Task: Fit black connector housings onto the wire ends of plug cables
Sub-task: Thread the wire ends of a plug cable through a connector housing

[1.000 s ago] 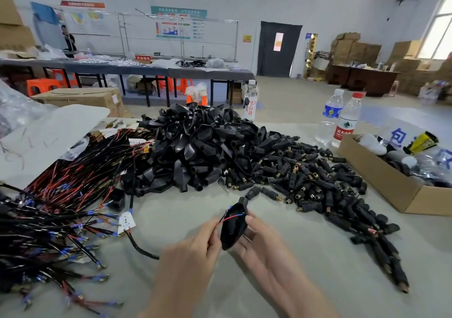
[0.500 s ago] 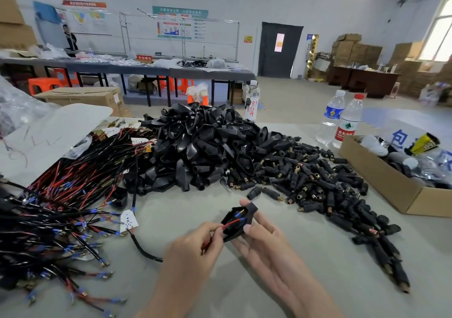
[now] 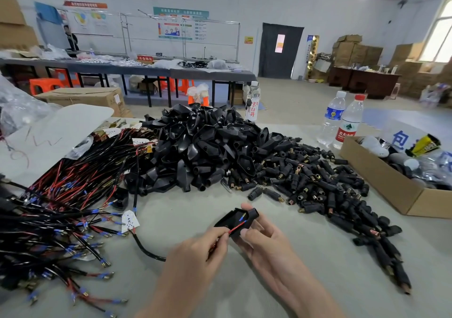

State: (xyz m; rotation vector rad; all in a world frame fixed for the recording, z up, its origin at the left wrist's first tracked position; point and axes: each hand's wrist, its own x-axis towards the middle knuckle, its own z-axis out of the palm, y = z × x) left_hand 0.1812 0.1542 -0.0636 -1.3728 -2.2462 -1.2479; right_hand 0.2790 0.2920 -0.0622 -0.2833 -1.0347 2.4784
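Right hand (image 3: 266, 239): gripping black connector housing (image 3: 236, 219), now tipped flatter, open side up.
Left hand (image 3: 195, 251): pinching red wire (image 3: 236, 227), now inside housing.

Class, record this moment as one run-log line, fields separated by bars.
left hand: pinches red wire | right hand: holds black plastic connector housing | wire ends inside housing | stage: fitting underway

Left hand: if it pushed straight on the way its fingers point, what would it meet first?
Probably the black plastic connector housing held in the right hand; the left hand already pinches the red wire entering it.
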